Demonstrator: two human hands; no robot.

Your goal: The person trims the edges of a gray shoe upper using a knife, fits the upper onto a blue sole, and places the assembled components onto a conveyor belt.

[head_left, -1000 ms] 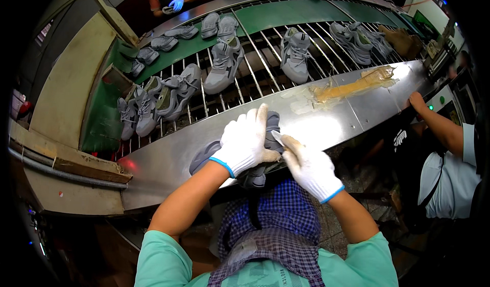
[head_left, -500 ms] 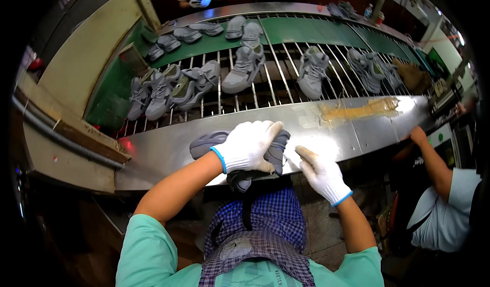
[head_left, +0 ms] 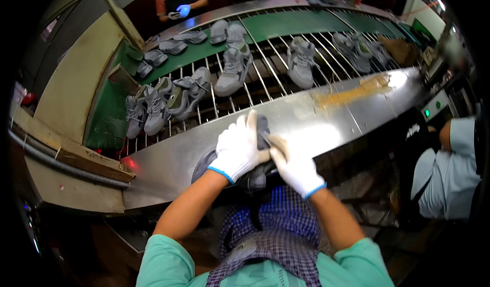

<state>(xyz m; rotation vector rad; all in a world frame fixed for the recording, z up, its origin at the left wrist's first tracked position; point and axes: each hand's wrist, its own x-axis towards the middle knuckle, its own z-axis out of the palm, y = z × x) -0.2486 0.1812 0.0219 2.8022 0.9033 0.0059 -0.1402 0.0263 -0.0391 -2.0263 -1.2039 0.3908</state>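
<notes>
A dark grey shoe (head_left: 262,125) lies on the metal ledge in front of me, largely hidden under my gloves. My left hand (head_left: 237,146), in a white glove with a blue cuff, is closed over it and presses it to the ledge. The fingers of my right hand (head_left: 297,165), gloved the same way, are pinched together against the right side of the shoe. What they pinch there is too small and covered to make out. A dark loose part of the shoe hangs at the ledge's near edge, below my left hand.
Beyond the ledge (head_left: 306,114), several grey shoes (head_left: 234,68) stand on a roller conveyor (head_left: 260,77). More lie on the green belt (head_left: 286,25) behind. Two people work across the line; another person (head_left: 449,169) sits at the right. A wooden-edged panel (head_left: 71,118) bounds the left.
My right hand has come left onto the shoe, where before it hovered apart. The left hand's fingers now point more away from me. The whole view has shifted and turned slightly.
</notes>
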